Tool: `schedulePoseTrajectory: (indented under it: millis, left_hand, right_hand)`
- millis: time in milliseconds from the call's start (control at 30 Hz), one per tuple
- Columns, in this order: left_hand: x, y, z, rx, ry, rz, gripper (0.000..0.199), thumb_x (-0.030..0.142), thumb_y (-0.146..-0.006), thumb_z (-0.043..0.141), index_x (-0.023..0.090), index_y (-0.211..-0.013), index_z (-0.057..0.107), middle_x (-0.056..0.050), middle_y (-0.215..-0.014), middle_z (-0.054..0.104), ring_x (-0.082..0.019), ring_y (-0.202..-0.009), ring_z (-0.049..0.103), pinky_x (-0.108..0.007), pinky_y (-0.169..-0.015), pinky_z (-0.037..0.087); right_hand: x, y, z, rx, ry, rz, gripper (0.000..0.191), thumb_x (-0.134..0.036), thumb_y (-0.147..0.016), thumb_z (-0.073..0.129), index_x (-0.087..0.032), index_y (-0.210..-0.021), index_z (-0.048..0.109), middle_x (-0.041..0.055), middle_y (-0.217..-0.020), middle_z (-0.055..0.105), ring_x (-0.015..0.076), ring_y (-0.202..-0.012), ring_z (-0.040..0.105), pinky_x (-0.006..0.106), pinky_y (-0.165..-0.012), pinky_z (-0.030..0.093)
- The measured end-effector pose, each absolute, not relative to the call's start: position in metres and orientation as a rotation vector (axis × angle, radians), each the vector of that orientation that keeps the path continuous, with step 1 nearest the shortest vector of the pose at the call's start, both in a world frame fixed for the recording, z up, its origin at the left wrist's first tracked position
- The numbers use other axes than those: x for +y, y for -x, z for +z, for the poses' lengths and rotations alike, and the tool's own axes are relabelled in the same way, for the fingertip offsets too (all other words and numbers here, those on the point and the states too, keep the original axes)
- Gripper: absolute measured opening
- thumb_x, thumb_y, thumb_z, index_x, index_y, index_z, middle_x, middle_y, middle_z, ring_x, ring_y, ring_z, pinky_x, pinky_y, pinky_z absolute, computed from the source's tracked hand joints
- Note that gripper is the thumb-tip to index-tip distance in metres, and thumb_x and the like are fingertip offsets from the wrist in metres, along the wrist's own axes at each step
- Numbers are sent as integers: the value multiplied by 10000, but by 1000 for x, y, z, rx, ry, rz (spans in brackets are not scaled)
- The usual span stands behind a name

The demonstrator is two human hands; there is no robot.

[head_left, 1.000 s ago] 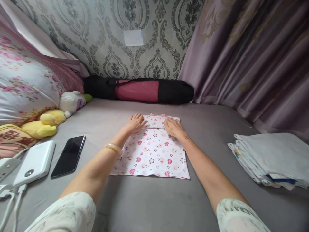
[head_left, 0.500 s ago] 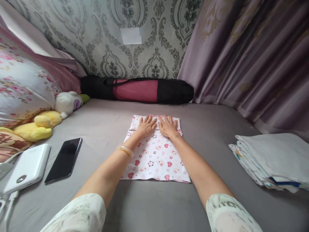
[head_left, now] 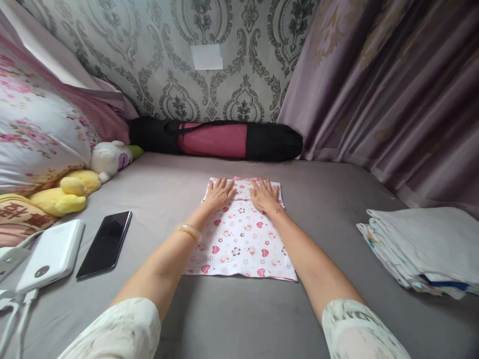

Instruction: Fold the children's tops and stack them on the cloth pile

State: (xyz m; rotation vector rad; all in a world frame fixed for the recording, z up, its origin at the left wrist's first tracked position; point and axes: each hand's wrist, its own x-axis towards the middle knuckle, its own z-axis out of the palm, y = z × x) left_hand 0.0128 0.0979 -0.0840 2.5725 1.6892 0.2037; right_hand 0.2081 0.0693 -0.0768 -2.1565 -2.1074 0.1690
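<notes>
A white garment point(head_left: 243, 244) printed with pink hearts and flowers lies flat on the grey sheet, its far end folded over toward me. My left hand point(head_left: 220, 193) rests palm down on the left side of that fold, fingers spread. On the right side of the fold, my right hand point(head_left: 265, 194) presses flat too, its fingers apart. A bit of pink edging shows beyond the fold between the hands. Neither hand grips the cloth.
To the right is a stack of folded cloths point(head_left: 419, 244). A black phone point(head_left: 105, 244) and a white power bank point(head_left: 52, 257) with cables lie left. Plush toys point(head_left: 62, 194) sit behind them. A black and red long bag point(head_left: 213, 139) lies along the wall.
My hands have slid apart along the folded end, the left one outward to the left and the right one slightly right. The view has shifted a little.
</notes>
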Motion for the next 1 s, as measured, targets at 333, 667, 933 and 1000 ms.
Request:
schedulePoseTrajectory:
  millis: [333, 667, 933, 1000]
  left_hand:
    - [76, 31, -67, 1650, -2526, 124, 646, 519, -987, 184, 175, -1527, 263, -122, -1615, 191, -270, -1497, 118, -513, -1191, 69]
    - [71, 52, -82, 1678, -2406, 128, 732, 568, -959, 159, 136, -1550, 157, -141, -1625, 114, -280, -1494, 137, -507, -1182, 125]
    - [27, 85, -75, 1762, -2361, 233, 599, 557, -882, 377, 71, -1209, 504, -270, -1406, 449, -373, -1308, 445, -439, -1043, 372]
    - [9, 97, -74, 1732, -2370, 301, 470, 549, -851, 425, 136, -1030, 558, -217, -1250, 548, -346, -1196, 517, -427, -998, 407]
  right_hand:
    - [25, -244, -61, -2188, 2047, 199, 576, -400, -1006, 189, -219, -1551, 237, 77, -1631, 117, 260, -1496, 77, 578, -1178, 45]
    - [9, -258, -74, -2202, 2037, 308, 584, -390, -997, 211, -211, -1553, 226, 64, -1633, 105, 257, -1497, 72, 543, -1189, 104]
    - [-44, -278, -72, -2203, 1811, 385, 652, -385, -952, 359, -166, -1547, 205, 124, -1627, 118, 284, -1482, 162, 493, -1182, 210]
    - [-68, -280, -69, -2243, 1770, 403, 638, -406, -952, 379, -191, -1538, 246, 104, -1632, 106, 275, -1476, 192, 456, -1183, 227]
